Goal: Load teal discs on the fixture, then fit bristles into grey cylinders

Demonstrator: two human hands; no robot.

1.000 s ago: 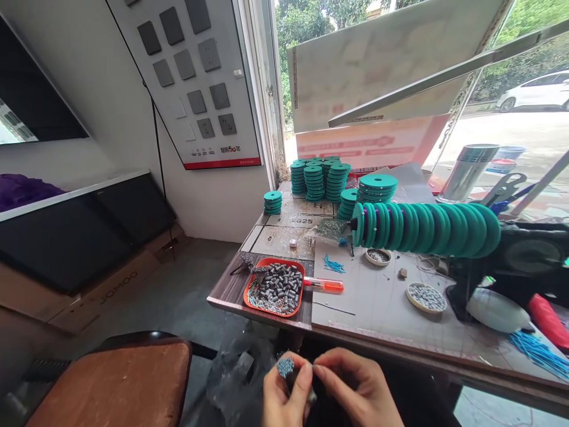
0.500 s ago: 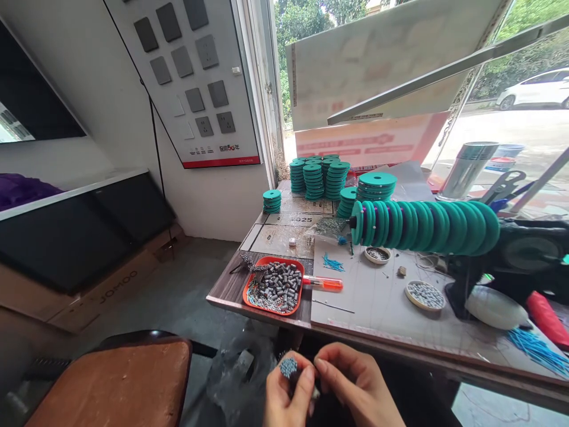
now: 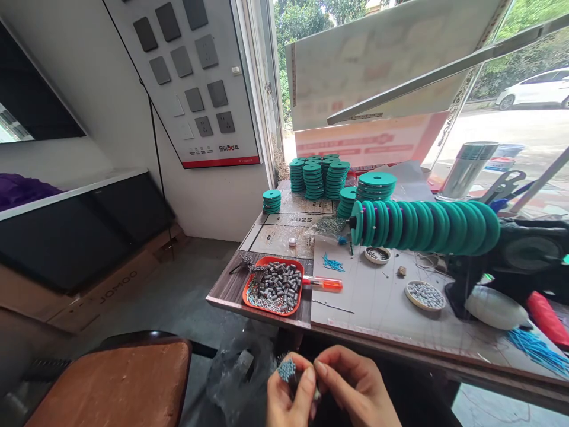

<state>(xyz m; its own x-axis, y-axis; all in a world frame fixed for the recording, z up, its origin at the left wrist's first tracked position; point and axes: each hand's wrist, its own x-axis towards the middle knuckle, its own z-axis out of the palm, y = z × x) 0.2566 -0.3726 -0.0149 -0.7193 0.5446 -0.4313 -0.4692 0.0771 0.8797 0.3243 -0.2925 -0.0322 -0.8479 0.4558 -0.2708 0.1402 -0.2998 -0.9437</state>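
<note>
Operator: Little has moved in the past second. From my remote seat I see both hands edge slightly rightward, with the grip unchanged.

Desk: Who holds what?

Operator: The left hand [image 3: 288, 398] is curled shut round a bundle of short blue-grey tubes [image 3: 286, 369], ends upward, below the near edge of the dark wood-grain table [image 3: 229, 287]. The right hand [image 3: 353, 391] meets it, thumb and forefinger pinched together against the left thumb. I cannot tell whether anything tiny sits between them.

Desk: Where is the risk?

Operator: I judge the bundle to be the weak spot. Its tubes look smooth, hard and loose, and they are held over open floor beside a brown padded stool [image 3: 111, 379]. A slackened grip could scatter them.

Desk: And the bench?

Operator: A glossy orange plastic tray [image 3: 247, 289] at the near corner is heaped with dull grey metal cylinders [image 3: 278, 284]. Flat teal plastic discs stand in stacks [image 3: 315, 178] at the back. More teal discs ride edge-on along a horizontal spindle [image 3: 427, 228]. A shallow round dish of pale beads [image 3: 407, 295] lies just below that row.
</note>
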